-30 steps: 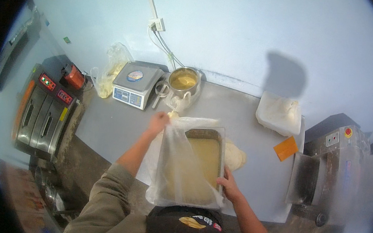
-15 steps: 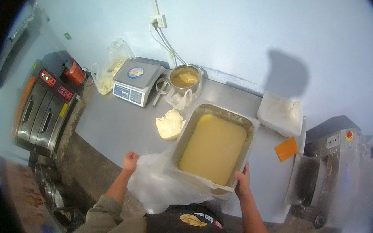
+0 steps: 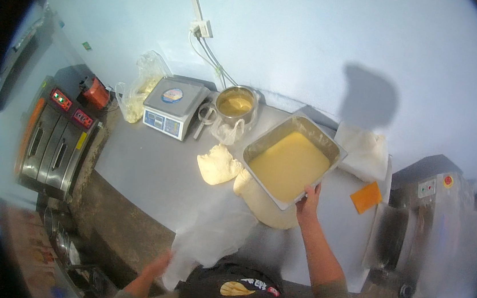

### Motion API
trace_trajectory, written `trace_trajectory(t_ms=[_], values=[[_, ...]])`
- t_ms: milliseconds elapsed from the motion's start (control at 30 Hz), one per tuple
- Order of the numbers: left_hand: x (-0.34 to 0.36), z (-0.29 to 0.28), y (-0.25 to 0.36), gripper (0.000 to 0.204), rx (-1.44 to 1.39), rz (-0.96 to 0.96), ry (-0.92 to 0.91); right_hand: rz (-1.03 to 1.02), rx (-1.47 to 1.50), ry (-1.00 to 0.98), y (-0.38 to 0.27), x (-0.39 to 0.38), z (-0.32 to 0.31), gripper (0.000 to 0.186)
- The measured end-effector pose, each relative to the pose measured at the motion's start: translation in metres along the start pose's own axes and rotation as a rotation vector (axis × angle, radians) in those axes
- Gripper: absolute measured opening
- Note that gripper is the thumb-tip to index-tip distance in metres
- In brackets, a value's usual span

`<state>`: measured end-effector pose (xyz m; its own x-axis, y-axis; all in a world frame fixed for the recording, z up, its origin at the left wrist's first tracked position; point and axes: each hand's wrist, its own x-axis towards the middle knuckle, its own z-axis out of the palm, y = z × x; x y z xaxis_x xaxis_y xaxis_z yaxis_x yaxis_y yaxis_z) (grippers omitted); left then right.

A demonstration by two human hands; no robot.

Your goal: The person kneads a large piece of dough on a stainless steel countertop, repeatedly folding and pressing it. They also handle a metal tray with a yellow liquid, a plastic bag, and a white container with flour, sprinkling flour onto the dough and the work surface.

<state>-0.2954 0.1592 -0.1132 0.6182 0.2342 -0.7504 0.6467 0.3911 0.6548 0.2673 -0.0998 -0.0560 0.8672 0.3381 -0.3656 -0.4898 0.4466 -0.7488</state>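
Observation:
My right hand (image 3: 308, 204) grips the near right corner of a deep metal tray (image 3: 265, 143), thumb over the rim. A smooth yellow mass (image 3: 291, 165) fills the tray's floor. Beyond the tray's near edge shows a pale dough slab (image 3: 270, 210) on the table, partly hidden by the tray. To its left sits a torn pale dough lump (image 3: 217, 166). My left hand (image 3: 160, 262), blurred by motion, is closed on a translucent plastic sheet (image 3: 210, 232), which hangs in front of my apron.
At the back of the metal table (image 3: 133, 165) stand a scale (image 3: 172, 105), a metal pot (image 3: 235, 103) and a plastic bag (image 3: 140, 93). An orange scraper (image 3: 366, 197) lies by a plastic-covered container (image 3: 364, 152). A machine (image 3: 432, 225) stands right, an oven (image 3: 55, 143) left.
The tray has moved away from me and turned, uncovering the dough slab. My left hand has drawn the plastic sheet off the tray's near edge, toward me.

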Motion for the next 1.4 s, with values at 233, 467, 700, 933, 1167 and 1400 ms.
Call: trace_trajectory(t_ms=[233, 467, 700, 933, 1167, 1400], values=[[-0.008, 0.060, 0.022, 0.049, 0.417, -0.202, -0.147, 0.068, 0.042, 0.105, 0.037, 0.042, 0.034, 0.101], [-0.009, 0.081, 0.040, 0.052, 0.492, -0.294, -0.029, 0.128, 0.099, 0.242, 0.081, 0.091, 0.045, 0.104], [0.028, 0.055, -0.003, 0.044, 0.559, -0.488, 0.502, 0.279, 0.210, 0.163, 0.126, 0.133, 0.046, 0.101], [0.038, 0.002, -0.062, 0.040, 0.697, -0.155, 0.577, 0.180, -0.156, 0.440, 0.103, 0.117, 0.026, 0.074], [0.033, 0.025, -0.041, 0.041, 0.400, -0.155, 0.856, 0.160, -0.317, 0.517, 0.040, 0.184, -0.055, 0.035], [0.016, 0.064, -0.013, 0.048, 0.357, -0.081, 0.944, 0.290, -0.691, 0.010, -0.013, 0.203, -0.068, 0.057]])
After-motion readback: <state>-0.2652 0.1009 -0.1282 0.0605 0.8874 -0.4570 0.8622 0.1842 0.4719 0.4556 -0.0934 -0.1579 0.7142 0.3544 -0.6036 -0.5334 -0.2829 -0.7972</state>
